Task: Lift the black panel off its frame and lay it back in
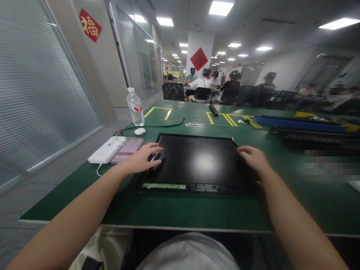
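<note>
A flat black display panel (pixel 180 157) lies in a dark frame on the green table, screen upward, with a bright glare on it. A strip of green circuit board (pixel 164 186) shows along its near edge, at the left. My left hand (pixel 147 155) is at the panel's left edge, fingers and thumb apart. At the opposite edge, my right hand (pixel 253 159) has its fingertips against the upper right side; its thumb is mostly hidden. Neither hand lifts the panel.
Left of the panel are a white power bank (pixel 102 152), a phone (pixel 129 148), a white earbud case (pixel 140 131), a black cable (pixel 163 126) and a water bottle (pixel 135 108). Long blue and black strips (pixel 300 123) lie at the right. People sit at tables farther back.
</note>
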{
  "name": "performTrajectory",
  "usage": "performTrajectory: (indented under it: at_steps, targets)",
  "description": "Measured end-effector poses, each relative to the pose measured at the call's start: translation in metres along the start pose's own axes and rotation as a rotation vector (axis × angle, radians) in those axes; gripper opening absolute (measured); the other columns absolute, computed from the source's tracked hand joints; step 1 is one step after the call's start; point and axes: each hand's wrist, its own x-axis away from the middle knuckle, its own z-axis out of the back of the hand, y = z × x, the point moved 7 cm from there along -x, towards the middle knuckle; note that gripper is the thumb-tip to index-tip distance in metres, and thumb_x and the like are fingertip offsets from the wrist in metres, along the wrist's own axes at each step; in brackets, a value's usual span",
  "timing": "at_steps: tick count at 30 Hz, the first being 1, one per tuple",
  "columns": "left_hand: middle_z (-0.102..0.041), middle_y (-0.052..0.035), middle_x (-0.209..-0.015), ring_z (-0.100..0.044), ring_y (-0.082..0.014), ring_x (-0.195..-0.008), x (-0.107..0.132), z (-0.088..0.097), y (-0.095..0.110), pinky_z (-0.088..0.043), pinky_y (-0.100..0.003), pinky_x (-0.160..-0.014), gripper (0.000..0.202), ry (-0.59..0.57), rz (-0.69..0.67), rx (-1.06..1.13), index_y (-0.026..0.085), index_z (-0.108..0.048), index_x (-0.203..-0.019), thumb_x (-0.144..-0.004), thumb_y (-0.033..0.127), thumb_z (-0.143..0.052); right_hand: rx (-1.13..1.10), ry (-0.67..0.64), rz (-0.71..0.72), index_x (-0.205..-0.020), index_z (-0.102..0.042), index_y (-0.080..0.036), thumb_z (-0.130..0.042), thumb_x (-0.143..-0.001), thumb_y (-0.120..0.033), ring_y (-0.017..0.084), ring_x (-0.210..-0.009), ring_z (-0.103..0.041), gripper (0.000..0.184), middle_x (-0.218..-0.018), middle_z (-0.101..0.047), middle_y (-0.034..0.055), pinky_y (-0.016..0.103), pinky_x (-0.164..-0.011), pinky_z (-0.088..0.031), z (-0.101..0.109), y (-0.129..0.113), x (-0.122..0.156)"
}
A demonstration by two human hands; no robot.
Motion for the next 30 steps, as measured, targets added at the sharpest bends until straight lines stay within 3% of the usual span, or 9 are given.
performTrajectory:
  at_steps: [4, 8, 15, 24, 30]
  targets:
    - [-0.056, -0.0217, -0.146, -0.052, -0.0355, -0.136, -0.005, -0.004, -0.017, -0.036, -0.049, -0.117, 0.066, 0.046, 0.092, -0.06, 0.01, -0.058, -0.139, -0.089, 0.052, -0.049, 0.022, 0.036, -0.127, -0.094, -0.079, -0.021, -0.06, -0.077, -0.026, 0.024, -0.092, -0.071, 0.026, -0.094, -0.078, 0.0072, 0.034, -0.086, -0.052, 0.007, 0.013, -0.001]
    - [-0.065, -0.0192, -0.139, -0.058, -0.036, -0.132, -0.008, -0.01, -0.026, -0.042, -0.05, -0.113, 0.055, 0.028, 0.146, -0.043, 0.014, -0.061, -0.134, -0.091, 0.042, -0.043, 0.066, 0.045, -0.201, -0.088, -0.08, -0.022, -0.061, -0.073, -0.024, 0.026, -0.088, -0.07, 0.024, -0.089, -0.078, 0.0084, 0.035, -0.082, -0.052, 0.008, 0.025, -0.003]
    - [-0.064, -0.0168, -0.143, -0.057, -0.0353, -0.135, -0.009, -0.014, -0.025, -0.042, -0.051, -0.114, 0.053, 0.037, 0.143, -0.042, 0.016, -0.058, -0.139, -0.09, 0.034, -0.044, 0.082, -0.018, -0.193, -0.082, -0.079, -0.024, -0.063, -0.07, -0.024, 0.024, -0.08, -0.07, 0.02, -0.086, -0.078, 0.0059, 0.032, -0.072, -0.051, -0.001, 0.033, -0.007]
    - [-0.059, -0.018, -0.148, -0.052, -0.0343, -0.14, -0.008, -0.016, -0.027, -0.038, -0.05, -0.118, 0.056, 0.018, 0.181, -0.05, 0.013, -0.062, -0.136, -0.088, 0.03, -0.04, 0.142, -0.084, -0.171, -0.093, -0.08, -0.023, -0.06, -0.076, -0.022, 0.023, -0.085, -0.069, 0.027, -0.092, -0.078, 0.0055, 0.031, -0.076, -0.05, -0.01, 0.031, -0.006]
    - [-0.06, -0.01, -0.149, -0.055, -0.0287, -0.138, -0.005, -0.012, -0.027, -0.039, -0.042, -0.117, 0.057, 0.023, 0.205, 0.03, 0.019, -0.06, -0.139, -0.085, 0.028, -0.043, 0.175, -0.108, -0.176, -0.098, -0.08, -0.023, -0.06, -0.077, -0.021, 0.025, -0.09, -0.07, 0.029, -0.096, -0.078, 0.0062, 0.032, -0.078, -0.05, -0.011, 0.028, -0.005]
